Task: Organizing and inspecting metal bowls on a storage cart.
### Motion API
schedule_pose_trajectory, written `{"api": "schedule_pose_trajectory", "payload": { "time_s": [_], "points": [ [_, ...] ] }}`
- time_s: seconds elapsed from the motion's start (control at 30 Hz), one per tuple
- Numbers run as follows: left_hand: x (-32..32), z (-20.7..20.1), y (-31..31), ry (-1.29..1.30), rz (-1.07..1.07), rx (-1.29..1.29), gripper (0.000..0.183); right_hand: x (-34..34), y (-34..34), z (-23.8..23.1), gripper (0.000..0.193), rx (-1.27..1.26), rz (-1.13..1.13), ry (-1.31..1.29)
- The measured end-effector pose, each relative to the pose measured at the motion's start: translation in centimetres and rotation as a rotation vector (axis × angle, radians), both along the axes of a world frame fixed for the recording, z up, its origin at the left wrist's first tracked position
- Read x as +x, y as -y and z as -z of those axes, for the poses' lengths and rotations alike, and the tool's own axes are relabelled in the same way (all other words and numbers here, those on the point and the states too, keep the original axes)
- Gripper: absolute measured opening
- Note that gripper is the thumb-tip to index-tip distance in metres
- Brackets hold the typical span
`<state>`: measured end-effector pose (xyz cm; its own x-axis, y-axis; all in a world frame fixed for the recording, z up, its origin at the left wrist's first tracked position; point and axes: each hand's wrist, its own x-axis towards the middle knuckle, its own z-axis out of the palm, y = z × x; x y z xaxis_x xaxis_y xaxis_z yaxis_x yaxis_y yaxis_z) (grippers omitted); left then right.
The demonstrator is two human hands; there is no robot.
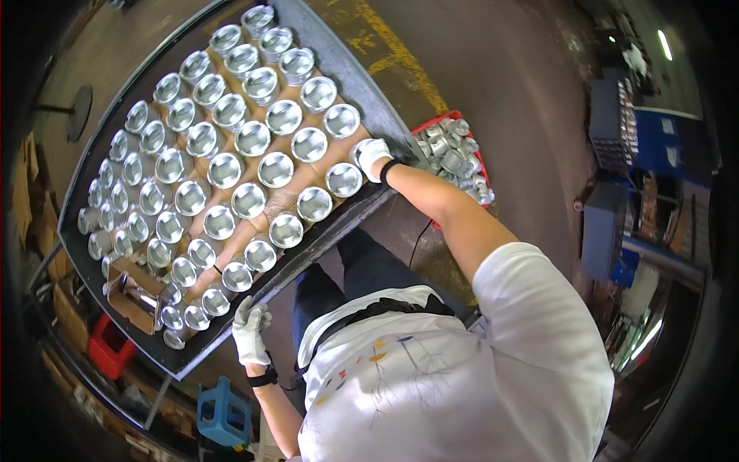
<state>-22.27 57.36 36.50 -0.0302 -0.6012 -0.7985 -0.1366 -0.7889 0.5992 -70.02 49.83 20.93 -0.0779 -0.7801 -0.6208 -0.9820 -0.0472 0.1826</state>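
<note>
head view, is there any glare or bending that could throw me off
Head view: the metal cups show bright glints on their shiny tops; head view, upper right: the lamp is burnt out to white; head view, left: the far edge of the table bows from the fisheye lens; head view, corners: the picture fades to black.

I record the metal cylinders (275, 169) as bright silver, their round tops banded in paler and darker grey. The sheet (308, 174) beneath them is brown; the worktop (368, 73) is grey. My left hand (250, 331) and right hand (372, 156) show white gloves, with black wristbands (389, 169). My shirt (539, 362) is white, printed with thin grey branching lines and orange, red and blue patches. The crate (433, 121) is red, the stool (218, 412) blue, the floor markings (404, 58) yellow.
</note>
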Motion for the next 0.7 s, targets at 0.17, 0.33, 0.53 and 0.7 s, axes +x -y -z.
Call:
{"api": "schedule_pose_trajectory", "payload": {
  "time_s": [0.17, 0.33, 0.53, 0.7],
  "points": [
    [-5.3, 0.0, 0.3, -0.095, -0.106, -0.008, 0.043, -1.4, -0.6, -0.9, 0.023, -0.058, -0.166, -0.046],
    [-11.0, -1.3, 2.8, -0.128, -0.047, -0.115, 0.042, -2.2, -0.5, -1.8, 0.030, -0.058, 0.055, 0.052],
    [-18.4, -3.8, 6.9, -0.100, 0.175, -0.436, 0.031, -3.5, 1.7, -16.5, 0.019, -0.151, -0.042, 0.362],
    [-22.5, 9.7, 7.3, -0.348, 0.165, -0.430, 0.041, -4.1, 1.1, -10.5, 0.029, 0.151, 1.105, 2.017]
  ]
}}
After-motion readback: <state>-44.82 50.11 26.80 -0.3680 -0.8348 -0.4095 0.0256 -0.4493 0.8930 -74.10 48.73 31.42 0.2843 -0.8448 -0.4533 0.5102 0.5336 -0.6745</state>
